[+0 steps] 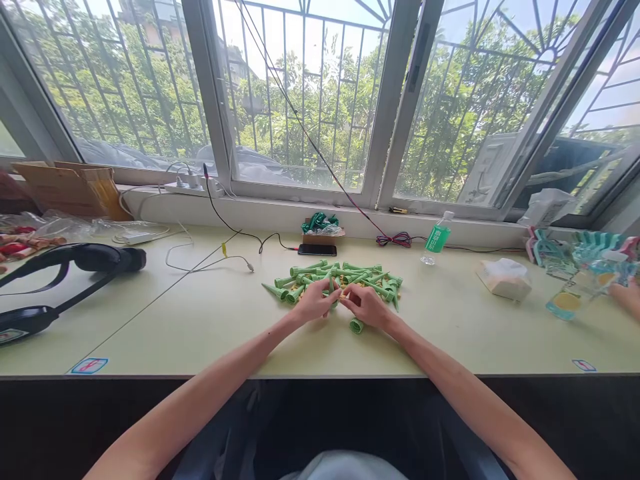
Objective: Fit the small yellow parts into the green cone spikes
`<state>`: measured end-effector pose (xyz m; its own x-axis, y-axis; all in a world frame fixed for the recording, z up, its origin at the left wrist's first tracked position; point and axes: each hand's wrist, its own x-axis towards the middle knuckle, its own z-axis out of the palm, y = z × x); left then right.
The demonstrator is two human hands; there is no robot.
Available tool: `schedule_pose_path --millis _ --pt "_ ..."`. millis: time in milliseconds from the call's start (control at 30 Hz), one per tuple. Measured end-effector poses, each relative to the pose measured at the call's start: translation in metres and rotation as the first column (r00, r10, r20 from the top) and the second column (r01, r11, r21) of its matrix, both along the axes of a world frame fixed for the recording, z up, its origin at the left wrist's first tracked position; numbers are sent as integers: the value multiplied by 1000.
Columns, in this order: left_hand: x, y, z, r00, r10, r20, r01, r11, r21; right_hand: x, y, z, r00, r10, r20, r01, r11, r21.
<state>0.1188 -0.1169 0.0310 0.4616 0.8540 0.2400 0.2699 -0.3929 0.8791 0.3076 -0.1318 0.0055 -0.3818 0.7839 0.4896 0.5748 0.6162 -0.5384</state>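
Note:
My left hand is closed around a green cone-shaped piece, its narrow end pointing up. Close beside it, my right hand pinches a small yellowish piece between thumb and fingertips; its exact kind is too small to tell. Both hands meet at the near edge of a pile of green plastic cones, with small yellow pieces scattered among them. One more green cone lies just below my right hand, its round ribbed end facing me.
Behind the pile are a phone on a cable and a small box of green material. A bottle and tissue pack stand right. A black headset lies left. Another person's hand holds clear packaging at far right.

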Motion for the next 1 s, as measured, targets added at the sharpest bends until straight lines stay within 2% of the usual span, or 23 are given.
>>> schedule_pose_path --millis 1000 --pt "0 3 -4 1000 -12 -10 12 1000 -2 0 3 -2 1000 7 3 -7 1000 -15"
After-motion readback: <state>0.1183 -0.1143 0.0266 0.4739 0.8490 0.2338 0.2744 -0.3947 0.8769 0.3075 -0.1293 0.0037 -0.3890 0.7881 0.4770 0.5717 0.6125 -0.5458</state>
